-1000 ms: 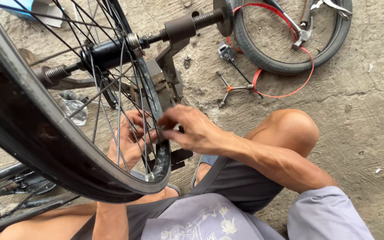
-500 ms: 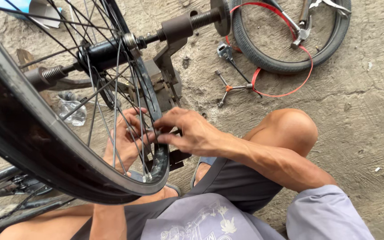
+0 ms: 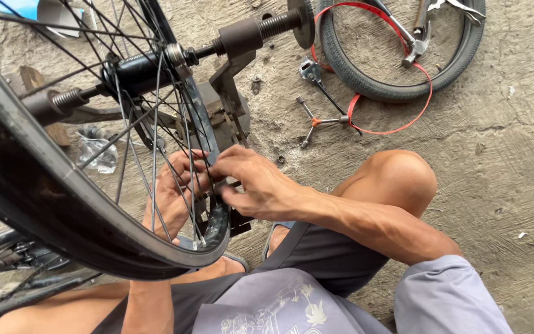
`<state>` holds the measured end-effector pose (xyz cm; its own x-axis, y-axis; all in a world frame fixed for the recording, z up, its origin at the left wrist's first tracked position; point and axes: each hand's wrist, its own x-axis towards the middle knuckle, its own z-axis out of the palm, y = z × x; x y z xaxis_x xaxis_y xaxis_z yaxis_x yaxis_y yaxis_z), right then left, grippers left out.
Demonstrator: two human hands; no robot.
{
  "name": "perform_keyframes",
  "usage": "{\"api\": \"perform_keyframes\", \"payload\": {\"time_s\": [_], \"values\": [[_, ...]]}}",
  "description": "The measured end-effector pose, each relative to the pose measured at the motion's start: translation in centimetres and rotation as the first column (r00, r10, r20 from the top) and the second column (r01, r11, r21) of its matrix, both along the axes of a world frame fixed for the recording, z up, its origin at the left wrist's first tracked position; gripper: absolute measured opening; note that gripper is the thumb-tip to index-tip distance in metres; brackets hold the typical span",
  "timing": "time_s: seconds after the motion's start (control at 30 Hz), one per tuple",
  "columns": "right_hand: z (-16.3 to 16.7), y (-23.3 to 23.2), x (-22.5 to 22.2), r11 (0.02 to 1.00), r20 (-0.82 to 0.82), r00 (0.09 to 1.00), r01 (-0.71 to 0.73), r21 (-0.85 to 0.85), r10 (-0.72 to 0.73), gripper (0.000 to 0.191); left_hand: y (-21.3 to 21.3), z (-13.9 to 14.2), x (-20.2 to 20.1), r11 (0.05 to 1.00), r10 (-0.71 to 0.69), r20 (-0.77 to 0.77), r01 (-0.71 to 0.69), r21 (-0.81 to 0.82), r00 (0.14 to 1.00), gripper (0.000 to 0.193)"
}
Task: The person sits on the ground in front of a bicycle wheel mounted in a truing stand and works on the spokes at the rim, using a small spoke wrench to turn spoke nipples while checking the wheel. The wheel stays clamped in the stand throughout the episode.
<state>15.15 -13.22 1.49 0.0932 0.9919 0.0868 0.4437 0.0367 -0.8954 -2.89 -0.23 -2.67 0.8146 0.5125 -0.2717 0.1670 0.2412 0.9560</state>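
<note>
A black spoked bicycle wheel (image 3: 50, 204) is mounted by its hub (image 3: 140, 71) on a dark metal stand (image 3: 233, 93). My left hand (image 3: 171, 198) reaches in behind the spokes near the lower rim. My right hand (image 3: 254, 182) comes from the right, fingers pinched at the rim and spokes close to the left fingers. What the fingertips grip is hidden; it looks like a spoke at the rim. I sit on the ground with my bare knee (image 3: 400, 176) raised at the right.
A loose tyre (image 3: 403, 55) with a red band (image 3: 390, 117) lies on the concrete at the top right, with pliers and tools (image 3: 418, 37) inside it. A three-way wrench (image 3: 319, 122) lies beside it. A crumpled plastic bag (image 3: 97, 151) and another bike part (image 3: 7, 278) lie at the left.
Both hands stay at the lower rim; the right fingers shifted slightly along the spokes. The view moved a little; the wheel is about where it was.
</note>
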Motion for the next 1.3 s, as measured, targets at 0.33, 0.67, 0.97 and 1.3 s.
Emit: {"api": "perform_keyframes", "payload": {"time_s": [0.33,0.67,0.97,1.3], "values": [[1.1,0.2,-0.3,0.999,0.116,0.993,0.029,-0.032,-0.025,0.025,0.5,1.6,0.3,0.968,-0.05,-0.055,0.062,0.242,0.997,0.043],[0.1,0.8,-0.1,0.99,0.153,0.982,0.121,-0.077,-0.108,0.013,0.6,2.7,-1.5,0.997,-0.07,0.044,0.07,0.013,0.997,0.03],[-0.6,0.5,-1.1,0.999,0.103,0.994,0.031,-0.01,-0.03,0.023,1.1,-1.9,-0.4,0.998,-0.029,0.064,0.025,0.063,0.998,0.027],[1.5,0.5,1.6,0.971,-0.152,0.988,-0.035,-0.236,-0.002,0.032,-2.8,1.3,1.5,0.768,0.304,-0.174,-0.133,0.627,0.936,0.028]]}}
